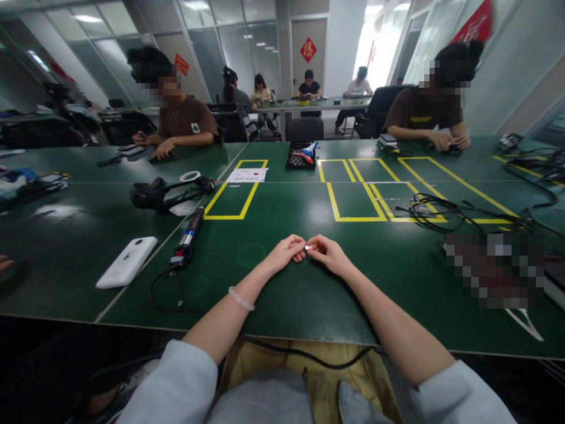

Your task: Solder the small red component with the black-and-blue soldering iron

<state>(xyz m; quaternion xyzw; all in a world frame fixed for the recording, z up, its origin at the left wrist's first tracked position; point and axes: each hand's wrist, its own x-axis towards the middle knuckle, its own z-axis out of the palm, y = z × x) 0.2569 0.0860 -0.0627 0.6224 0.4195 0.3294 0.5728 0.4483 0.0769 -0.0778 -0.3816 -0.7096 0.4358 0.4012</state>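
Both my hands meet over the green table (282,306), fingertips almost touching. A small white piece (307,248) shows between them, too tiny for me to name. My left hand (289,252) has its fingers curled and pinched at the piece's left side. From the other side, the thumb and fingers of my right hand (325,253) close on the same piece. A pale bangle (241,299) circles my left wrist.
To the left lie a white power bank (127,263), a black cylindrical device (189,232) with a cable, and a black headset-like frame (170,193). Ahead sits a black tray (301,156) of tools. Black cables (435,211) tangle at right. Two people work across the table.
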